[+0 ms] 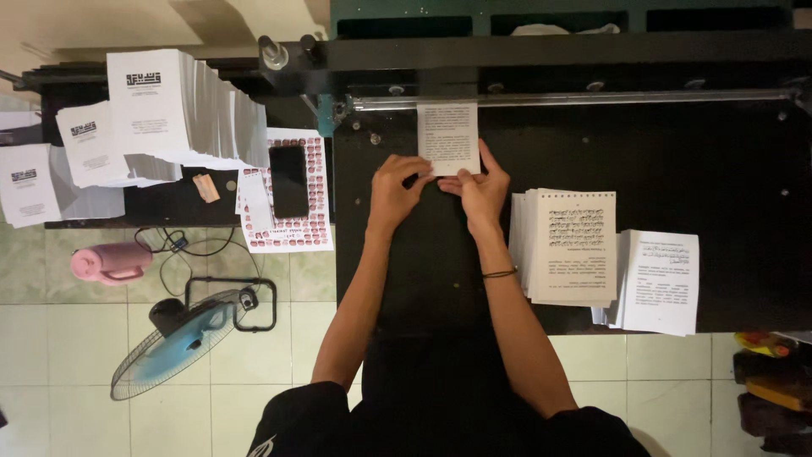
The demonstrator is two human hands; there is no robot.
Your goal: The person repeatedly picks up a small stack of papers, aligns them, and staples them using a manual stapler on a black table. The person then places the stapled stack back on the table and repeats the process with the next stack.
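A: Black all the way across that table [406, 279], and both bare arms reach up over it from the bottom of the view, a dark band on the right wrist.

B: Hands first, please. What are the fingers doing?

A: The left hand [397, 188] has its fingers curled in, the tips pinching the lower left corner of a small stack of printed pages [448, 138]. The right hand [482, 190] is flatter, fingers close together, thumb and forefinger pressed on the lower right edge. Both are touching the paper.

B: And where does the paper sit?

A: Flat on the table, upright, its top edge right against the metal rail [584, 99] that runs across the far side.

B: Anything beside the hands?

A: To the right, near the forearm, a pile of punched pages [571, 245], and just beyond it a looser pile [664, 283] overlapping. Off to the left, a phone [288, 180] lying on a printed sheet, then tall stacks of white booklets [182, 106]. Down on the tiled floor, a fan [173, 343] and a pink jug [108, 261].
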